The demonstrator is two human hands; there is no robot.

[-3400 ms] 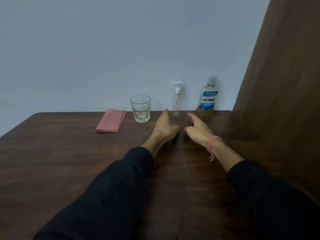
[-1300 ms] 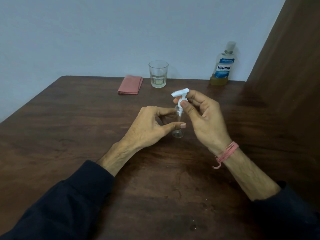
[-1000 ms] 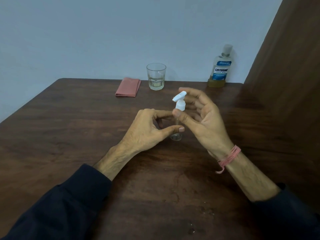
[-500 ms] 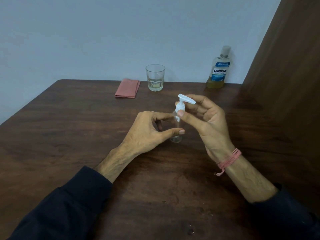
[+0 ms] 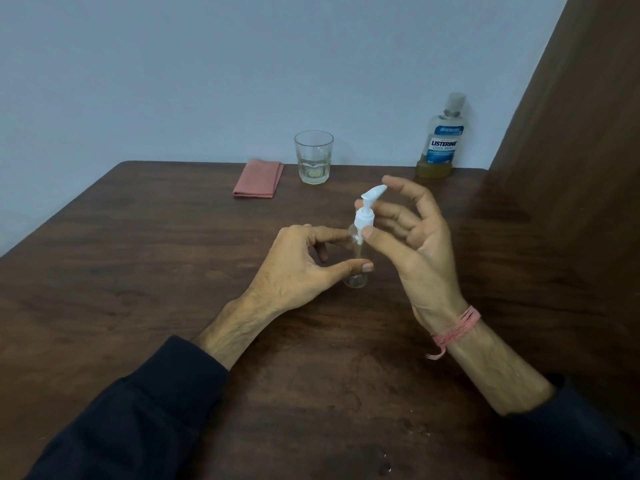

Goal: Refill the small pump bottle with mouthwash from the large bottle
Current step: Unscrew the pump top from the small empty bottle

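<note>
A small clear pump bottle (image 5: 356, 271) stands upright on the dark wooden table (image 5: 138, 271) in the middle of the view. My left hand (image 5: 304, 265) pinches its body between thumb and forefinger. My right hand (image 5: 412, 244) pinches the white pump head (image 5: 366, 213) at its collar between thumb and fingers; the nozzle points right toward my raised forefinger. The large mouthwash bottle (image 5: 441, 140), clear with a blue label and a little yellowish liquid at the bottom, stands capped at the back right against the wall.
A drinking glass (image 5: 313, 157) with a little liquid stands at the table's back edge. A folded pink cloth (image 5: 258, 178) lies left of it. A brown panel (image 5: 581, 168) borders the table on the right. Small droplets (image 5: 384, 462) spot the near tabletop.
The small bottle came from the back of the table to the middle. Over the last second the pump head has been turning in my right fingers; its nozzle now points up-right.
</note>
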